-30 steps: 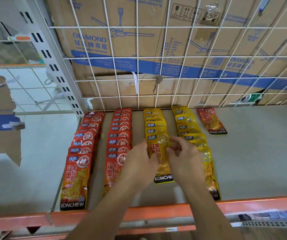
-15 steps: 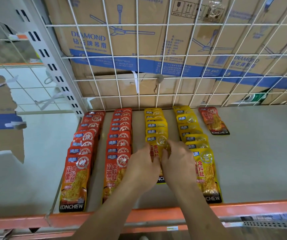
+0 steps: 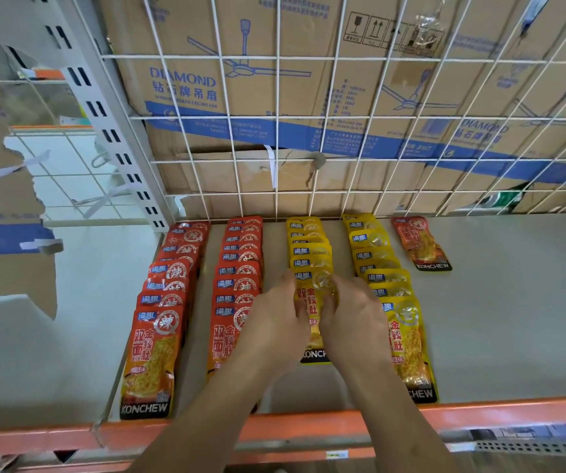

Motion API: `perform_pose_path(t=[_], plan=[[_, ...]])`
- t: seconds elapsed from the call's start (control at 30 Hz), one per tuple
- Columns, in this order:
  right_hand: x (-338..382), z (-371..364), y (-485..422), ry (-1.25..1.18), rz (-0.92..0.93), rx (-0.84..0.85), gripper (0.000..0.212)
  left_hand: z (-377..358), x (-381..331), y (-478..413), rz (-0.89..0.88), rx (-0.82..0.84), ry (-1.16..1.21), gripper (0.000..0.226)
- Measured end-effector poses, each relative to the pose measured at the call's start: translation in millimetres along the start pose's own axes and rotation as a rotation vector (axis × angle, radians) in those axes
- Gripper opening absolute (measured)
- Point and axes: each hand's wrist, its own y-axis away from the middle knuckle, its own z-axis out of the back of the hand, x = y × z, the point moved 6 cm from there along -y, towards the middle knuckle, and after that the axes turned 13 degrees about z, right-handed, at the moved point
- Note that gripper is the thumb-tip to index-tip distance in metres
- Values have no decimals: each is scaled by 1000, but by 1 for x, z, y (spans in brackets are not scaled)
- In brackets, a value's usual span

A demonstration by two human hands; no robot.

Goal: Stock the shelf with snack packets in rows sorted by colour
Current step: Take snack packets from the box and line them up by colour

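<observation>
At the front of the left yellow row (image 3: 308, 247), the yellow packet (image 3: 313, 332) lies flat on the shelf (image 3: 513, 319), overlapping the one behind it. Both hands are on it: the left hand (image 3: 274, 322) has fingers curled onto its left edge and the right hand (image 3: 353, 322) is curled onto its right side, so it's pinched between them. Honestly the risk I see is the overlap. These packets look slick, so a shove backward could skew that whole row or bump it into the right yellow row (image 3: 380, 268) or the red rows (image 3: 240, 261) just beside. The right wrist also hangs over the front packet next door, which sits near the orange rail (image 3: 70, 435), and a careless drag might knock it off. A lone red packet (image 3: 419, 244) sits past the yellows.
</observation>
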Motion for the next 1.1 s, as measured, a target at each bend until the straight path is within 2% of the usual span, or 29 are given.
perform_pose_path(t=[0.1, 0.2, 0.3, 0.43, 0.6, 0.83, 1.1], plan=[[4, 10, 1, 23, 22, -25, 20, 18, -7, 8, -82, -77, -76, 23], [8, 18, 3, 93, 48, 14, 18, 30, -6, 13, -81, -134, -268, 44], [13, 19, 5, 189, 56, 142, 34, 40, 3, 18, -49, -178, -478, 56], [24, 17, 14, 251, 26, 317, 55, 52, 18, 29, -24, -236, -602, 56], [45, 10, 29, 264, 52, 426, 58, 68, 51, 50, 29, -225, -660, 57], [89, 3, 56, 247, 96, 482, 54, 103, 88, 89, 72, -264, -623, 93], [166, 3, 92, 273, 136, 438, 57, 164, 136, 144, 47, -344, -618, 96]])
